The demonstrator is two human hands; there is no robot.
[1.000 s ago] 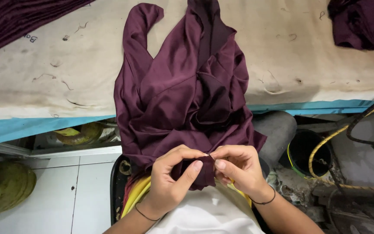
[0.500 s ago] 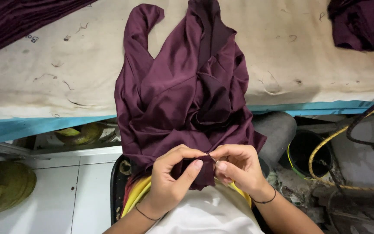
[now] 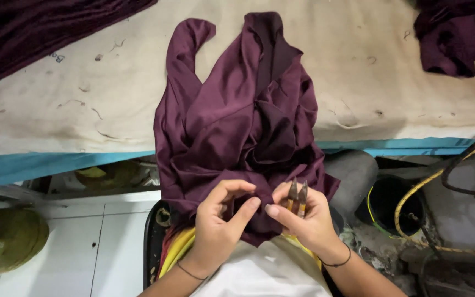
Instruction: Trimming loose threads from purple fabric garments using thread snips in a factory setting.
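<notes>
Beige stained table cover (image 3: 83,99) spread beyond both hands, blue edge below. Maroon garment (image 3: 237,126) draped from table down to lap. Garment's lower fold pinched by left hand (image 3: 221,220), fingers curled. Small thread snips (image 3: 298,197) gripped in right hand (image 3: 303,217), blades upward, thumb pressed on same fold. More maroon cloth (image 3: 452,38) seen far beyond right hand.

Garment (image 3: 237,126) draped over table (image 3: 83,110) edge into lap; second garment (image 3: 452,38) far right on table.
</notes>
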